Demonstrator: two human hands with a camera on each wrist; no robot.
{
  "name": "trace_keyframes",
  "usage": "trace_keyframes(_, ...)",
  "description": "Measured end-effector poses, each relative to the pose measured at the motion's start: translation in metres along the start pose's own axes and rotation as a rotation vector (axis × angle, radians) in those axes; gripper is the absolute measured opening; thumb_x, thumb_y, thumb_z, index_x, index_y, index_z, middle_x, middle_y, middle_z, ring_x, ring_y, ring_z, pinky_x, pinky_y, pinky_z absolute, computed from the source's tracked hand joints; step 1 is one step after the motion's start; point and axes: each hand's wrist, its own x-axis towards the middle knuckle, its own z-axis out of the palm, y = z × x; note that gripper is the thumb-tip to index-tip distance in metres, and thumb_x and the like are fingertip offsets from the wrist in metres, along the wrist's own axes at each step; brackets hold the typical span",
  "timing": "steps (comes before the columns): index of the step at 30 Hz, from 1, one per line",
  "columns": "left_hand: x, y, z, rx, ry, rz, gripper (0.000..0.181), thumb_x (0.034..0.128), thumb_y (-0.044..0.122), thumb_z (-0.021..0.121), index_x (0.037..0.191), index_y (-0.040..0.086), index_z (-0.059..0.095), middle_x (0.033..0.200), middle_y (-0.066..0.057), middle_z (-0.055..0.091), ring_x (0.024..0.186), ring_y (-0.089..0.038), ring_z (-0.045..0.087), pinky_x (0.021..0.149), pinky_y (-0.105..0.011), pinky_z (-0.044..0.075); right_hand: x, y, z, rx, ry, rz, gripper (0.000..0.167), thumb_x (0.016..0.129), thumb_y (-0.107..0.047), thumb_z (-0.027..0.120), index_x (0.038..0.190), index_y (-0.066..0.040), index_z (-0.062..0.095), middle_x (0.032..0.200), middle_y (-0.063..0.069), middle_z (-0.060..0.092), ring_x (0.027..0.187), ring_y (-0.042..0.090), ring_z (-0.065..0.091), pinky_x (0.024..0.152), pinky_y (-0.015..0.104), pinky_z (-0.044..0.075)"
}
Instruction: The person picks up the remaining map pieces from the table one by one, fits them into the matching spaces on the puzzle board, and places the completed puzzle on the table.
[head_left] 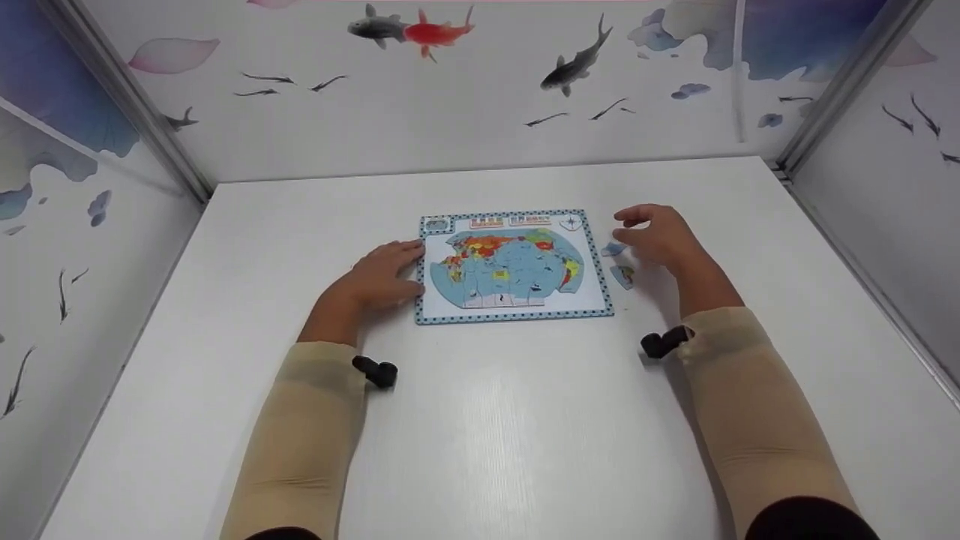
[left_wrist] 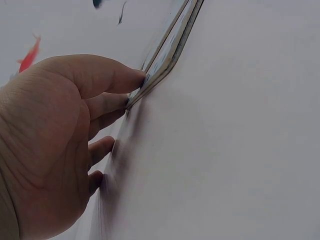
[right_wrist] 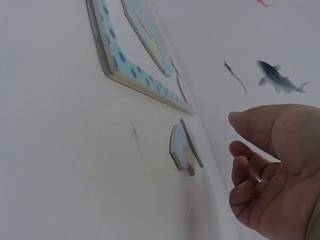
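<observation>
A world map jigsaw puzzle (head_left: 517, 262) lies flat on the table in its board with a blue dotted border (head_left: 517, 317). My left hand (head_left: 382, 274) rests at the board's left edge, its thumb and fingertips touching the side; the left wrist view shows the thumb (left_wrist: 112, 75) against the rim. To the right of the board lie two loose puzzle pieces, a blue one (head_left: 613, 249) and a multicoloured one (head_left: 622, 277). Over them hovers my right hand (head_left: 660, 236), thumb and forefinger apart, the other fingers loosely curled, holding nothing.
The white table (head_left: 480, 427) runs up to a back wall (head_left: 465, 112) printed with fish. Side panels stand at left and right. A small black device sits at each sleeve cuff, one on the left (head_left: 376, 371) and one on the right (head_left: 664, 343).
</observation>
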Motion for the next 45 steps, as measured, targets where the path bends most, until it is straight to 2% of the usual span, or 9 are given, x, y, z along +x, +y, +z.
trace_keyframes(9,0.0,0.0,-0.001,0.001,-0.004,0.006,0.081,0.0988,0.045,0.063,0.171,0.036,0.028,0.181,0.01,0.019,0.171,-0.027,0.008,0.137,-0.06,0.013,0.002,0.011,0.006,-0.075,-0.078,0.026,0.051,0.102,-0.028,0.069,0.152,-0.024,0.059,0.16,0.012,0.048,0.145,0.04,0.044,0.125,0.061,0.04)
trace_keyframes(16,0.002,-0.001,0.0,0.014,-0.008,0.028,0.08,0.0987,0.043,0.062,0.171,0.032,0.029,0.181,0.01,0.021,0.171,-0.027,0.009,0.138,-0.059,0.012,0.007,0.016,0.01,-0.142,-0.121,-0.021,0.052,0.102,-0.025,0.068,0.153,-0.022,0.058,0.161,0.013,0.05,0.15,0.041,0.044,0.128,0.064,0.036)
trace_keyframes(30,0.003,-0.001,0.001,-0.003,-0.002,0.007,0.079,0.0982,0.044,0.063,0.17,0.035,0.031,0.18,0.013,0.021,0.171,-0.025,0.008,0.138,-0.06,0.012,0.002,0.016,0.008,-0.164,-0.137,-0.064,0.044,0.106,-0.028,0.065,0.148,-0.016,0.061,0.152,0.014,0.054,0.138,0.037,0.05,0.124,0.061,0.041)
trace_keyframes(34,0.004,-0.003,0.002,0.003,-0.005,0.008,0.079,0.0986,0.044,0.062,0.17,0.036,0.03,0.18,0.012,0.021,0.171,-0.026,0.008,0.138,-0.06,0.012,0.001,0.015,0.008,-0.158,-0.138,-0.059,0.046,0.106,-0.032,0.065,0.149,-0.017,0.059,0.15,0.014,0.053,0.133,0.036,0.05,0.12,0.058,0.045)
trace_keyframes(38,0.003,-0.003,0.001,0.0,-0.008,-0.001,0.079,0.0991,0.045,0.062,0.17,0.037,0.029,0.181,0.013,0.02,0.171,-0.026,0.007,0.137,-0.06,0.012,-0.003,0.01,0.006,-0.153,-0.125,-0.051,0.049,0.103,-0.038,0.068,0.149,-0.022,0.06,0.149,0.012,0.053,0.128,0.035,0.052,0.11,0.051,0.05)
trace_keyframes(45,0.0,0.0,0.001,-0.011,-0.003,-0.013,0.08,0.098,0.044,0.063,0.17,0.037,0.03,0.18,0.012,0.02,0.171,-0.025,0.008,0.138,-0.06,0.012,-0.008,-0.001,0.004,-0.199,-0.156,-0.105,0.043,0.103,-0.039,0.068,0.144,-0.026,0.065,0.139,0.006,0.057,0.119,0.029,0.054,0.092,0.04,0.051)
